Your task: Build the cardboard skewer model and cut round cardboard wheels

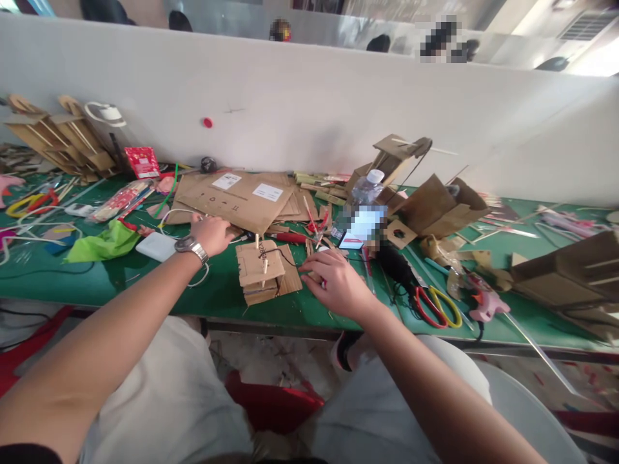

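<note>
A small cardboard box-like model with short wooden sticks poking out of it sits on the green table before me. A thin black string runs from it toward my right hand, whose fingers are pinched together at the string. My left hand, with a metal watch on the wrist, rests palm down by the near edge of a flat cardboard sheet. Its fingers are loosely spread and nothing shows in them. A white power bank lies left of that hand.
A lit phone leans by a plastic bottle. To the right lie scissors, a pink glue gun and cardboard boxes. Green plastic lies left. A white partition stands behind the table.
</note>
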The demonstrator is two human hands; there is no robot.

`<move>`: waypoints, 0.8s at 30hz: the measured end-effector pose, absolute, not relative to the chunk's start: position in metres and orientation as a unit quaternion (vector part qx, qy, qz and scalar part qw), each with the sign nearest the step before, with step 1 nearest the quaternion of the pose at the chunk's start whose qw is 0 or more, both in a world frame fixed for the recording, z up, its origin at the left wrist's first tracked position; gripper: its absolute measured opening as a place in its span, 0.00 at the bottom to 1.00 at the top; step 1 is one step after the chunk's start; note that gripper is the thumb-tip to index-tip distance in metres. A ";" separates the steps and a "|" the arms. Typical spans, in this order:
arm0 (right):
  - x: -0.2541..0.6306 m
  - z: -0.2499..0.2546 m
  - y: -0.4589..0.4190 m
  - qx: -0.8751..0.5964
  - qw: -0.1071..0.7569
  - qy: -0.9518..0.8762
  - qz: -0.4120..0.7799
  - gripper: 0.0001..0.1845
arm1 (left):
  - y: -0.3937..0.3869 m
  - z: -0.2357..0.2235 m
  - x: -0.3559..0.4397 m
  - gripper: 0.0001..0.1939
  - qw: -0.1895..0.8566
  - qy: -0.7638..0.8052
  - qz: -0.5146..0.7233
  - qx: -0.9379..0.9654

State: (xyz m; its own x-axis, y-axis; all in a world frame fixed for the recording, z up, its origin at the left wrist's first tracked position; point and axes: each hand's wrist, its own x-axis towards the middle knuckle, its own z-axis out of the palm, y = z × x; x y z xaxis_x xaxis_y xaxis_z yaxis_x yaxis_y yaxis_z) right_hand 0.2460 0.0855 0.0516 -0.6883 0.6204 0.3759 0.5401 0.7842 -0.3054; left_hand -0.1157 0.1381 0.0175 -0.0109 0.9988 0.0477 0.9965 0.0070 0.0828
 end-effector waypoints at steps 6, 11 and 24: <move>0.251 0.057 0.086 -0.320 0.238 -0.912 0.096 0.09 | 0.149 0.008 -0.123 0.29 0.025 0.736 0.003 0.676; 0.261 0.061 0.093 -0.338 0.257 -0.900 0.101 0.09 | 0.147 0.007 -0.126 0.33 0.019 0.745 0.019 0.666; 0.307 0.092 0.112 -0.448 0.301 -0.840 0.065 0.13 | 0.125 0.037 -0.114 0.21 0.021 0.739 0.200 0.643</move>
